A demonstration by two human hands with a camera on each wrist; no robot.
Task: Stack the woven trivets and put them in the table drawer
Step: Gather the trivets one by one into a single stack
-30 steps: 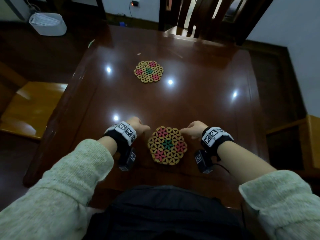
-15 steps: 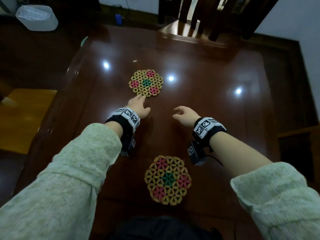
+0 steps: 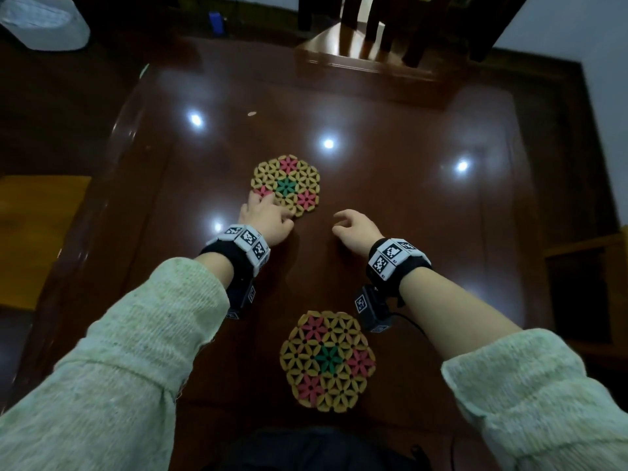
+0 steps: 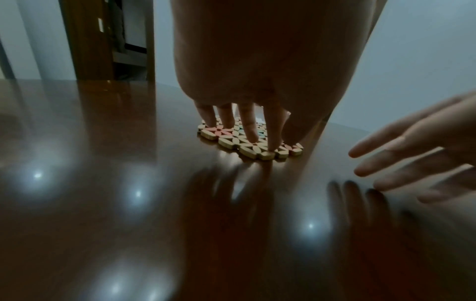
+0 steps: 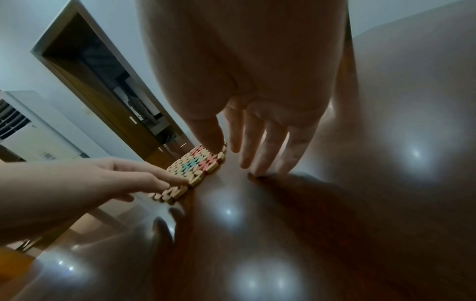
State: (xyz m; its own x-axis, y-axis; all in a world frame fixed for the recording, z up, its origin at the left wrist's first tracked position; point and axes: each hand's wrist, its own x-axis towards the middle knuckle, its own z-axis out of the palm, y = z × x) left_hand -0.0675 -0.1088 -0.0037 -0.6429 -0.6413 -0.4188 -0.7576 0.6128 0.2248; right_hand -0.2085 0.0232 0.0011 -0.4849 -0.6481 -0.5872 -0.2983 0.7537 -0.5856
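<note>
Two hexagonal woven trivets with pink and green flowers lie on the dark glossy table [image 3: 407,205]. The far trivet [image 3: 292,180] [image 4: 231,135] [image 5: 195,166] is near the table's middle. The near trivet [image 3: 328,360] lies by the front edge, between my forearms. My left hand [image 3: 268,203] [image 4: 247,134] rests its straight fingers on the far trivet's near-left edge. My right hand [image 3: 339,220] [image 5: 257,154] hovers just right of that trivet with relaxed fingers, holding nothing; its fingertips are close to the tabletop. No drawer is in view.
A chair [image 3: 356,45] stands at the table's far side and a wooden seat [image 3: 37,232] at the left. A white bin [image 3: 44,25] and a small blue object [image 3: 216,20] are on the floor beyond. A small pale speck [image 3: 251,113] lies on the far tabletop.
Both hands left the near trivet and reached forward. The left hand's fingers have come down on the far trivet's edge; the right hand has drawn in beside it.
</note>
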